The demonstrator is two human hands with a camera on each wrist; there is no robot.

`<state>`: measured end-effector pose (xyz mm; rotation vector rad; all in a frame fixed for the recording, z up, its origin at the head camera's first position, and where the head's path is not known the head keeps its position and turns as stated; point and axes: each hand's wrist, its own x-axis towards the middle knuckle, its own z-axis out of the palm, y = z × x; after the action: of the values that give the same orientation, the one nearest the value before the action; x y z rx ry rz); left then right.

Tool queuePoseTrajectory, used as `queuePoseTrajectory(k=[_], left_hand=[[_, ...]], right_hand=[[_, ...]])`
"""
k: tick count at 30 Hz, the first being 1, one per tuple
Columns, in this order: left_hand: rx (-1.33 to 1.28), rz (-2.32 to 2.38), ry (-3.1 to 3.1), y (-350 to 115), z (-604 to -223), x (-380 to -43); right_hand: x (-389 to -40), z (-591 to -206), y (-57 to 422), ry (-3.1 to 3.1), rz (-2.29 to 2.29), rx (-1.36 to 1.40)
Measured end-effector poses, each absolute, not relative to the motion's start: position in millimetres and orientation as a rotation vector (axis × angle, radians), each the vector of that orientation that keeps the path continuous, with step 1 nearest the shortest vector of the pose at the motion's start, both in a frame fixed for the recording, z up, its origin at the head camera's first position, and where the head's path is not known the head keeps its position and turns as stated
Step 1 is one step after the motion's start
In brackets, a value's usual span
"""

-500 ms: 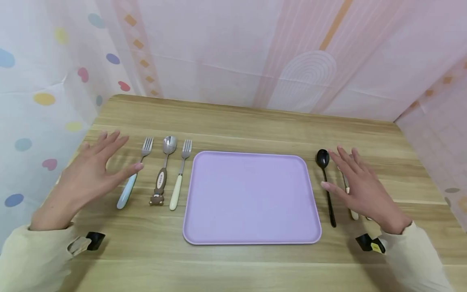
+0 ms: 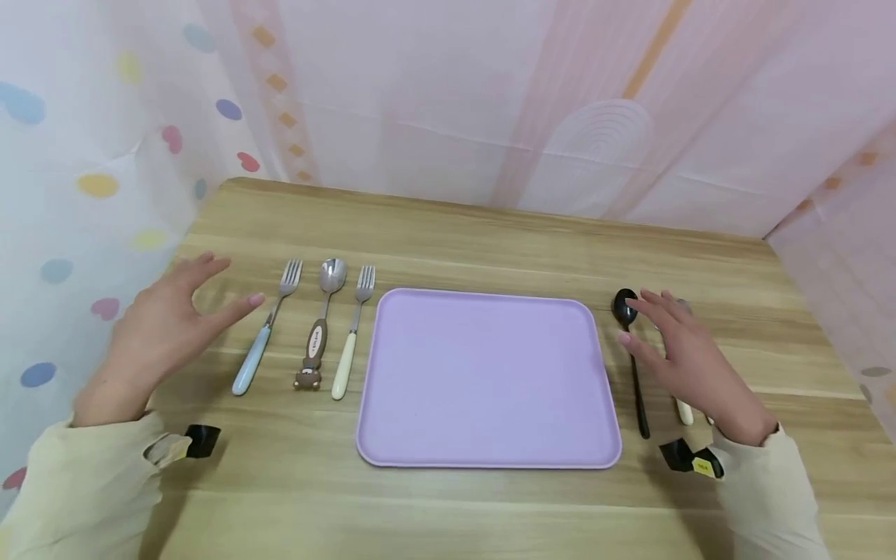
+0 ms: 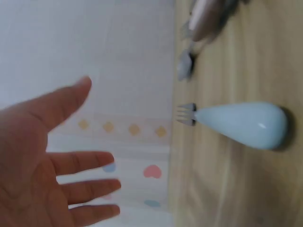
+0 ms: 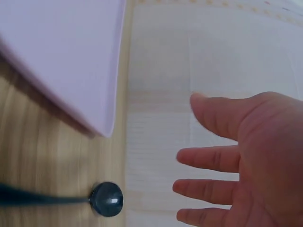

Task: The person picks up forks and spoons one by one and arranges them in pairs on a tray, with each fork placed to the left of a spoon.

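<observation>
My left hand [image 2: 164, 323] hovers left of the blue-handled fork [image 2: 267, 327], thumb and fingers spread apart and holding nothing. In the left wrist view the fork's pale blue handle [image 3: 251, 124] lies beyond the fingers. Right of that fork lie a spoon with a brown bear handle [image 2: 315, 342] and a cream-handled fork [image 2: 348, 350]. My right hand [image 2: 689, 358] is above the right-hand cutlery, empty, its fingers extended. It overlaps the black spoon [image 2: 635, 381] in the head view and hides most of a cream-handled utensil [image 2: 684, 412]. The right wrist view shows the black spoon's bowl [image 4: 107, 199] apart from the fingers.
A lilac rectangular tray [image 2: 490, 381] lies mid-table between the two groups of cutlery. The wooden table [image 2: 448, 505] ends at a patterned curtain [image 2: 434, 101] behind and at both sides.
The left hand's fingers have drawn closer together. The right hand has shifted slightly left over the black spoon, its fingers less spread. The view has moved a little; the cutlery and tray stay put.
</observation>
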<state>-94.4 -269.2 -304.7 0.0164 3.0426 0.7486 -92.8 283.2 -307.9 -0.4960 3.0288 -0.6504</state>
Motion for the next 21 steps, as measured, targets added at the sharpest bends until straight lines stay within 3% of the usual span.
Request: queuePoseTrajectory(k=[10, 21], left_hand=[[-0.010, 0.745, 3.052, -269, -315, -99], [-0.042, 0.667, 2.899, -263, -327, -97]], right_hand=[[-94, -318, 270, 3.036, -0.623, -0.608], [-98, -331, 261, 2.972, -0.532, -0.492]])
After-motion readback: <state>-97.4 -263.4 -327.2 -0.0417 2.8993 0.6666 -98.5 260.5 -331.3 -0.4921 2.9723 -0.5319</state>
